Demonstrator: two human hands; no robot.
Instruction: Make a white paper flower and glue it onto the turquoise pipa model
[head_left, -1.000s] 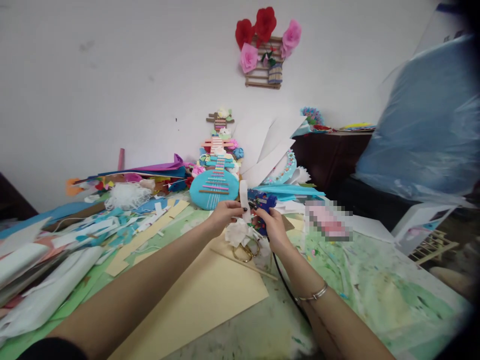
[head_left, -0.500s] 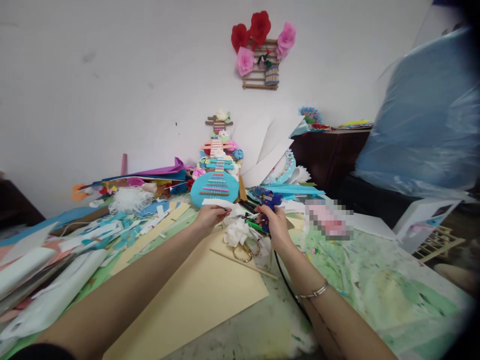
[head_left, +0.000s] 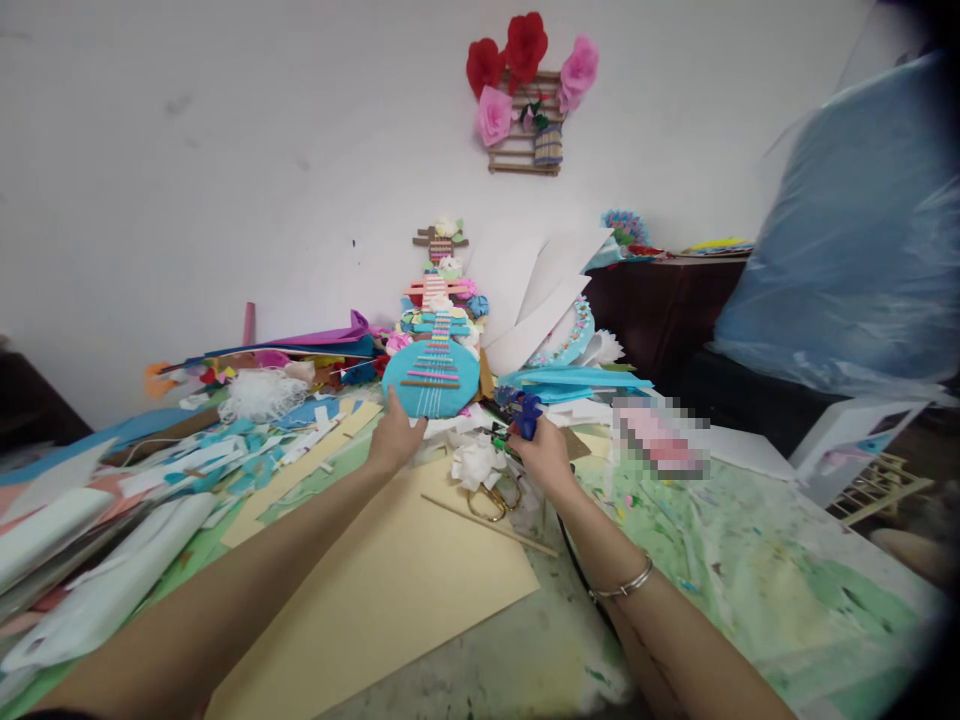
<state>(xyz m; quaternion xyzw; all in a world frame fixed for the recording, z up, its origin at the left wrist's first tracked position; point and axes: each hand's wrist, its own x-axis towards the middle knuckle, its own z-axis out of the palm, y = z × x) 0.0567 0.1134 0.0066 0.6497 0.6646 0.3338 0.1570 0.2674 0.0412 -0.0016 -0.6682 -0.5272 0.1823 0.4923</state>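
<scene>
My left hand (head_left: 396, 440) is at the lower left edge of a round blue lute-shaped craft (head_left: 431, 378) with coloured strips and white strings. Its thumb and index finger are apart; whether they touch the craft I cannot tell. White paper (head_left: 444, 426) lies just right of the thumb. My right hand (head_left: 543, 456) is closed around a blue glue gun (head_left: 526, 412), whose black cord (head_left: 576, 556) runs down beside the wrist. Between the hands, a white paper flower (head_left: 478, 460) sits by gold-handled scissors (head_left: 491, 500).
A large cream sheet (head_left: 390, 600) and a thin wooden stick (head_left: 487, 525) lie in front. Paper scraps (head_left: 225, 465) and white string (head_left: 262, 397) cover the left side. Folded blue paper (head_left: 581, 381) lies behind the glue gun. A blue plastic-covered bulk (head_left: 847, 230) stands right.
My left hand has moved left, away from the glue gun, and its fingers have spread from a pinch on white paper. My right hand has shifted slightly left with the glue gun.
</scene>
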